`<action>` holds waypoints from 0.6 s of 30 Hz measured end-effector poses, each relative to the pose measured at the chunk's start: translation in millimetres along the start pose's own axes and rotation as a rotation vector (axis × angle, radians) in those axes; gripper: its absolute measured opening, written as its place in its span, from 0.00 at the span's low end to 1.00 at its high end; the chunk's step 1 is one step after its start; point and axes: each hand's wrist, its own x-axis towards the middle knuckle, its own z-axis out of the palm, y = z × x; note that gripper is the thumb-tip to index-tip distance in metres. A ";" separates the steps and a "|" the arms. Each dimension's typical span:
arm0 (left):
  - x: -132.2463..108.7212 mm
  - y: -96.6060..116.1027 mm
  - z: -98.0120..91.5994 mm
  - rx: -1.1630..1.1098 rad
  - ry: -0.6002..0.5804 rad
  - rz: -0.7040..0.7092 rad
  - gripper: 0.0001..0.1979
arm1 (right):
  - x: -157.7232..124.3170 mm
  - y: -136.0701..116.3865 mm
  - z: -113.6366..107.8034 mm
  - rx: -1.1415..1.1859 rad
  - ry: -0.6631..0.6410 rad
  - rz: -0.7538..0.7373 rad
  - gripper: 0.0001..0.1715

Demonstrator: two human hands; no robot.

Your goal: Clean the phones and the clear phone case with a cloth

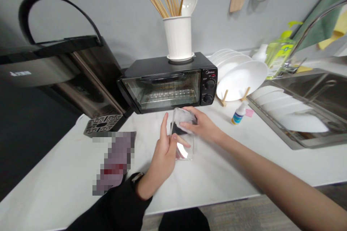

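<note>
Both hands meet at a clear phone case (185, 151), tilted above the white counter in front of the toaster oven. My left hand (164, 153) grips its left edge, the thumb across the front and one finger stretched up beside it. At the case's upper right, my right hand (202, 124) is closed on the edge, with fingertips on its face. A dark patch shows through the case's middle; I cannot tell what it is. On the counter to the left lies a flat mauve thing (119, 155), mostly hidden by pixelation.
Behind the hands stands a black toaster oven (168, 92), topped by a white cup (178, 36) of chopsticks. A dark drink machine (89, 79) stands left. On the right are racked plates (242, 81), a small spray bottle (239, 113) and a sink (282, 135) holding white dishes.
</note>
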 end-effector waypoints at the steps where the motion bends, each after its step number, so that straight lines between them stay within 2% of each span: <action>1: -0.2 -0.2 -0.2 0.003 0.003 -0.008 0.39 | 0.1 -0.3 -0.3 0.039 -0.031 0.002 0.39; 2: -0.2 -0.6 -0.2 0.007 0.001 -0.014 0.40 | 0.3 -0.6 -1.0 0.052 -0.047 0.013 0.46; 3: -0.1 -0.9 -0.2 0.011 -0.004 -0.016 0.39 | 0.6 -0.9 -2.1 0.036 -0.048 0.030 0.45; 6: 0.3 -0.4 0.9 0.017 -0.014 0.009 0.38 | 2.5 -1.4 -7.1 -0.055 0.010 0.061 0.22; 7: 0.4 0.5 1.3 0.011 -0.013 0.014 0.38 | 3.2 -1.0 -8.3 -0.057 0.035 0.054 0.21; 11: 1.4 4.8 2.5 -0.051 -0.008 0.005 0.39 | 5.6 5.1 -4.1 0.185 0.099 0.093 0.25; 14: 2.9 6.7 2.4 -0.079 0.000 0.020 0.39 | 6.8 11.6 4.9 0.324 0.136 0.181 0.33; 16: 3.8 7.2 1.8 -0.085 0.025 0.041 0.38 | 6.4 12.6 8.8 0.412 0.105 0.227 0.37; 18: 4.4 7.5 1.0 -0.068 0.063 0.054 0.37 | 4.5 9.2 8.8 0.519 0.014 0.268 0.37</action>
